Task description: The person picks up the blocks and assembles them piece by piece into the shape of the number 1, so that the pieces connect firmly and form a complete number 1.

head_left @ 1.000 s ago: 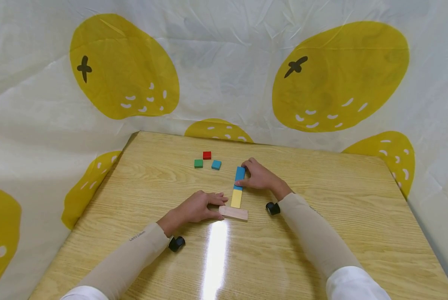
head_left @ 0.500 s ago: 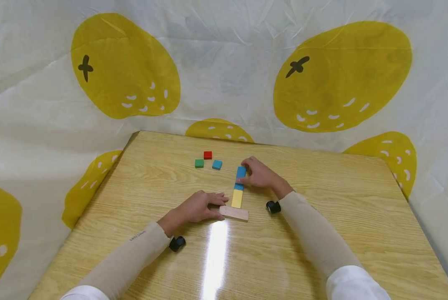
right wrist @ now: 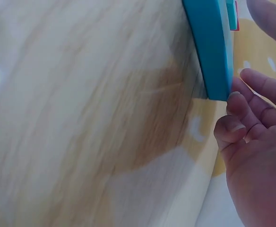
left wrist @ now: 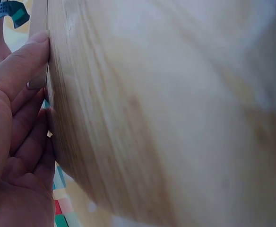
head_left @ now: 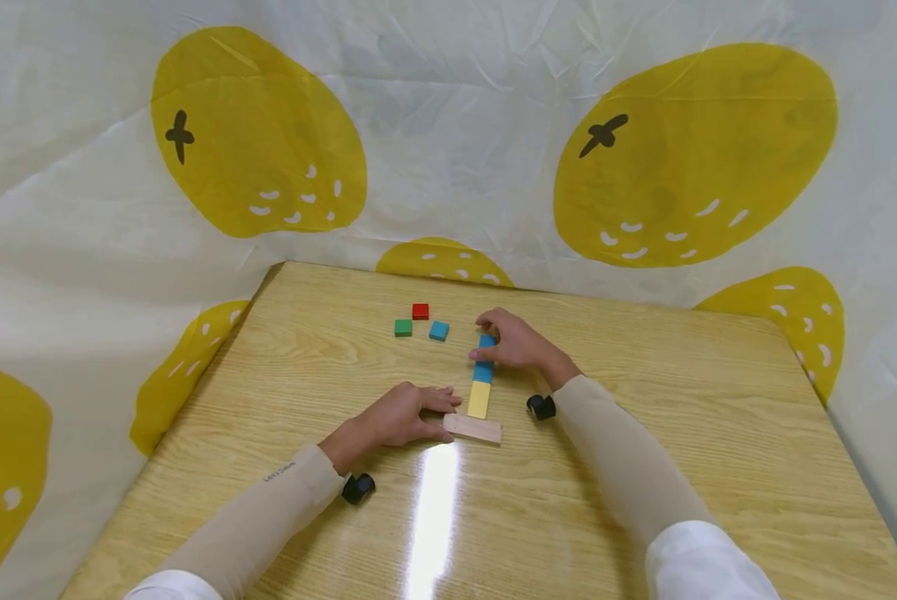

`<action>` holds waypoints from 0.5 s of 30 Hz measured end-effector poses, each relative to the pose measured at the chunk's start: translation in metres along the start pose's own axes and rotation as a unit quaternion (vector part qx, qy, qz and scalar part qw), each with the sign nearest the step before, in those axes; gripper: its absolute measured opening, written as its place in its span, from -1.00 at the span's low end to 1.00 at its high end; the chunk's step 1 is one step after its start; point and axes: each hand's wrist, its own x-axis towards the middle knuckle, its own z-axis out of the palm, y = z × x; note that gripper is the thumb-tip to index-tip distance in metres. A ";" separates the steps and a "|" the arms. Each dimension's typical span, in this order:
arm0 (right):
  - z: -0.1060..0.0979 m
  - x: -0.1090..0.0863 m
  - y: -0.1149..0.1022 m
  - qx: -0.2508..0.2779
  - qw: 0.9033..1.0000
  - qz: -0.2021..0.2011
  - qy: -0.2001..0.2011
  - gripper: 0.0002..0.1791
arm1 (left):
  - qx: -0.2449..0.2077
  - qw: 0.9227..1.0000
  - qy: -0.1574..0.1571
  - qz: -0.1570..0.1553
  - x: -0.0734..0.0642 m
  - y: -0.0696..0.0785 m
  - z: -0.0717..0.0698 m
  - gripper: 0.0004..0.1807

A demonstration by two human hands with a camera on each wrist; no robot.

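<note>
In the head view, my left hand (head_left: 402, 414) pinches the left end of a plain wooden block (head_left: 474, 428), thumb on the near side and fingers on the far side. That block lies crosswise on the table. From its far side a yellow block (head_left: 479, 400) and then a long blue block (head_left: 483, 372) run away in a line. My right hand (head_left: 522, 340) is over the blue block's far part, partly hiding it. The right wrist view shows fingertips by the end of the blue block (right wrist: 209, 47), with the thumb held apart from it.
Beyond and left of the line lie a small red block (head_left: 420, 312), a green block (head_left: 403, 328) and a small blue block (head_left: 438, 331). A white curtain with yellow fruit prints (head_left: 261, 133) hangs behind the wooden table (head_left: 643, 467).
My right hand has shifted slightly away along the blue block, and its thumb lies farther up over it. The left hand stays at the plain block. The head view has turned slightly.
</note>
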 end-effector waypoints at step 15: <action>0.000 0.024 -0.017 -0.046 0.999 -0.019 -0.003 -0.25 | 0.005 1.000 0.001 0.006 0.000 0.000 0.000 -0.45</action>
